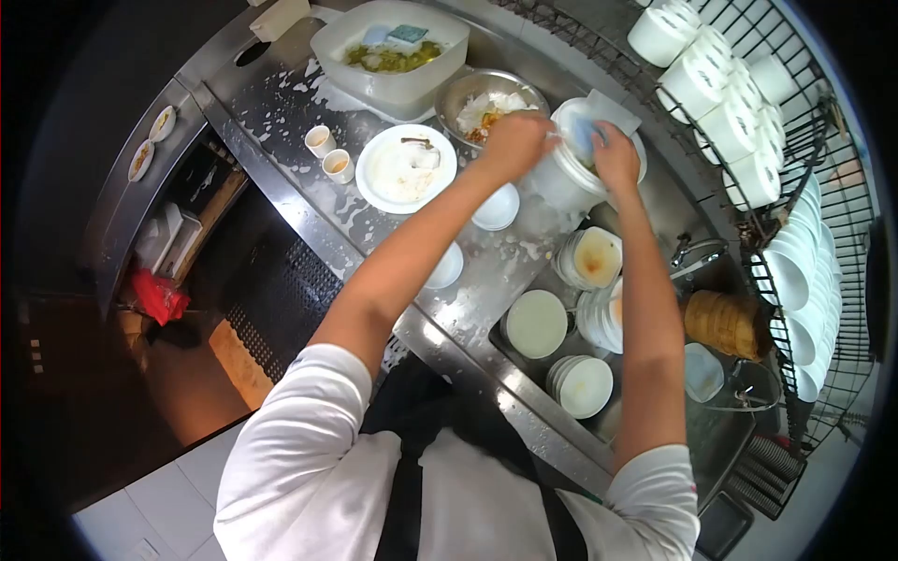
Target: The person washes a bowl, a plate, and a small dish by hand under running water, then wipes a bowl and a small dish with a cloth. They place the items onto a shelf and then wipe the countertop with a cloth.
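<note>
At the back of the steel counter, my right hand (pixel 615 154) is closed on a blurred light-blue thing (pixel 584 137) that looks like a sponge or cloth. Both are over a large white container (pixel 564 182) beside the sink. My left hand (pixel 517 147) has its fingers curled near the container's left rim; what it holds, if anything, is hidden. Under and beyond that hand sits a metal bowl (pixel 456 93) with food scraps. Left of it lies a white plate (pixel 385 194) with leftover bits. Small white dishes (pixel 496 208) lie below my left hand.
A plastic tub (pixel 327 42) of yellow-green liquid with sponges stands at the back. Two small cups (pixel 338 167) are left of the plate. Several stacks of bowls (pixel 536 324) fill the sink area near the faucet (pixel 687 251). Wire racks of white crockery (pixel 739 131) hang along the right.
</note>
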{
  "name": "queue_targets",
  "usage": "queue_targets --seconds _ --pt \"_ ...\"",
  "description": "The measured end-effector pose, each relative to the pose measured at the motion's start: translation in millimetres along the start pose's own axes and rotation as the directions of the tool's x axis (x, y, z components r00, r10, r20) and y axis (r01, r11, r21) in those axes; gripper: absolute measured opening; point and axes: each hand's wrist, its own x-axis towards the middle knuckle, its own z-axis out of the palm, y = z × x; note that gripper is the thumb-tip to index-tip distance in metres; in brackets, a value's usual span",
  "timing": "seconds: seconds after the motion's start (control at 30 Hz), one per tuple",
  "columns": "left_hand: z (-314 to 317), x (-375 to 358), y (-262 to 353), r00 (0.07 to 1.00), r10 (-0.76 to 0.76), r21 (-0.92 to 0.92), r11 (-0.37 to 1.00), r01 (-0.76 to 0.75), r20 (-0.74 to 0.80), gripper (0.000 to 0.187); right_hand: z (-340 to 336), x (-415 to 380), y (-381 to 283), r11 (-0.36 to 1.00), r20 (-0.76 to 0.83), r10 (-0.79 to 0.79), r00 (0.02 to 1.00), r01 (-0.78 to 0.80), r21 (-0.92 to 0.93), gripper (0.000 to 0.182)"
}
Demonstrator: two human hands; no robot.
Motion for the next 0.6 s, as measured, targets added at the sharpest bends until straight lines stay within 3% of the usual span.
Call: queue_targets --seconds 0.1,0.2,0.27,0.3,0.37,0.43,0.47,0.53,0.57,0.6 --pt "-53.5 -74.0 -25.0 0.957 -0.27 -0.058 0.963 0.265 -0.107 0.021 49.9 29.9 27.3 0.965 0.064 -0.262 0.963 0.263 -0.017 0.043" --pt "-94.3 -172.0 -50.3 0.838 -0.544 0.101 0.837 0.538 0.049 0.026 92.0 57.4 53.2 0.974 0.241 -0.184 0.953 0.209 -0.083 0.046" --pt "-115.7 -216.8 -43.0 0.694 -0.672 0.043 0.726 0.686 0.259 0.029 94.5 57.9 44.8 0.977 0.356 0.022 0.934 0.055 -0.207 0.046" --pt "-113.4 -235.7 -39.4 0.697 -0.675 0.019 0.721 0.692 0.241 0.03 94.1 56.9 43.0 0.96 0.399 0.133 0.907 -0.019 -0.278 0.045" --pt "-100.8 -256.3 -39.0 0.708 -0.677 -0.046 0.715 0.697 0.2 0.03 104.6 63.5 53.1 0.959 0.271 0.229 0.935 -0.168 -0.23 0.049" --pt "-96.9 -240.8 -27.3 0.748 -0.621 0.021 0.773 0.634 0.235 0.026 96.1 65.8 48.7 0.932 0.22 0.34 0.914 -0.297 -0.206 0.052" --pt "-96.3 -237.1 -22.7 0.763 -0.596 0.051 0.795 0.604 0.252 0.024 88.8 66.5 50.8 0.954 0.161 0.294 0.942 -0.28 -0.108 0.052" --pt "-88.5 -235.9 -36.6 0.755 -0.572 0.154 0.818 0.554 0.32 0.022 78.7 66.4 63.8 0.923 -0.014 0.296 0.955 -0.283 0.26 0.046" --pt "-84.0 -239.8 -42.6 0.741 -0.564 0.206 0.825 0.527 0.364 0.021 79.2 57.1 69.9 0.864 -0.087 0.324 0.942 -0.257 0.433 0.044" --pt "-80.7 -240.9 -48.0 0.754 -0.549 0.175 0.834 0.523 0.36 0.02 70.7 47.8 65.0 0.711 0.013 0.398 0.917 -0.318 0.627 0.045"
